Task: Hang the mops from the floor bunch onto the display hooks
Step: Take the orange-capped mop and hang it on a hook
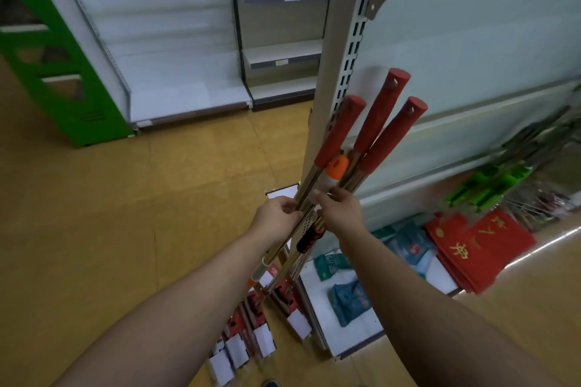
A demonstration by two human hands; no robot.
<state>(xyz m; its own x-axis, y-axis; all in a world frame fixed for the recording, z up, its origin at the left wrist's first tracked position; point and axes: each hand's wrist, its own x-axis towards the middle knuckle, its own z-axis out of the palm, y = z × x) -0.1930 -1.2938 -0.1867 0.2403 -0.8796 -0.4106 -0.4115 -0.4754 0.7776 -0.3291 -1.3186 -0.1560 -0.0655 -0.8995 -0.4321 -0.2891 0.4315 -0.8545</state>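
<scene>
Your left hand (pixel 276 214) and right hand (pixel 341 210) each hold the mops (pixel 382 116) in a closed grip; a slotted upright (pixel 353 47) stands just behind.

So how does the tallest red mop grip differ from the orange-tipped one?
The tallest red grip is long and all red; the orange-tipped grip is short, with white below the orange. The red grip's end stands well above the orange-tipped one's. Both show a hanging hole and top shiny poles.
</scene>
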